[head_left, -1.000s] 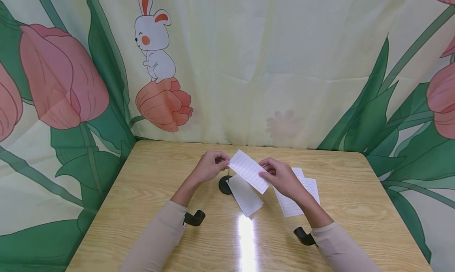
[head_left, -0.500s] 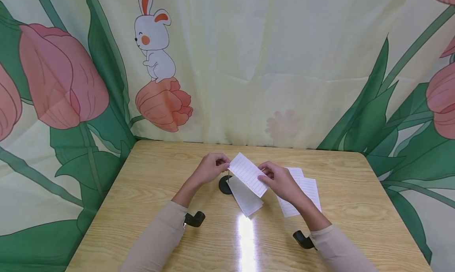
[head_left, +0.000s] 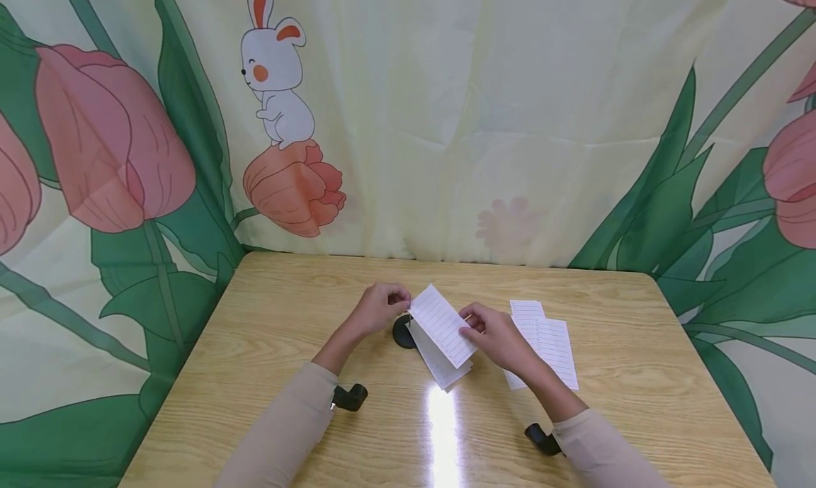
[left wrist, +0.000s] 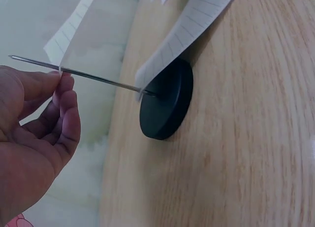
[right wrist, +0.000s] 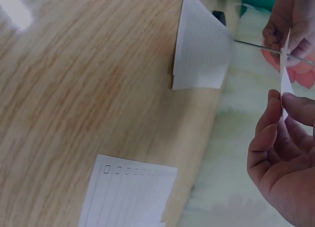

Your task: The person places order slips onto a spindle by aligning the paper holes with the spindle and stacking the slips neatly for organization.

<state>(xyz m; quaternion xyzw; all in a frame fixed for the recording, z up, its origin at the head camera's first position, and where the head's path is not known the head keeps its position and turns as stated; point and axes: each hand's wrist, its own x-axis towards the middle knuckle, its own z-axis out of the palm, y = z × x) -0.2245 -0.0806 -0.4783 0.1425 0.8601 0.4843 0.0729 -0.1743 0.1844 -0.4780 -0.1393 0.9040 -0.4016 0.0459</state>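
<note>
A bill spike with a round black base and a thin metal rod stands on the table. A lined paper slip is pierced by the rod partway down, the pointed tip showing beyond it in the left wrist view. My left hand pinches the slip's edge right beside the rod. With thumb and fingers, my right hand holds the same slip farther along, at its right side. Lower on the rod, close to the base, more slips are speared and slant toward the table.
Several lined slips lie overlapping on the wooden table, right of the spike and partly behind my right forearm. A printed curtain hangs behind the table's far edge. Black wrist camera mounts stick out below both sleeves.
Both hands have lowered the held slip along the rod toward the base. It now overlaps more of the slips beneath it, and my right hand has shifted slightly left.
</note>
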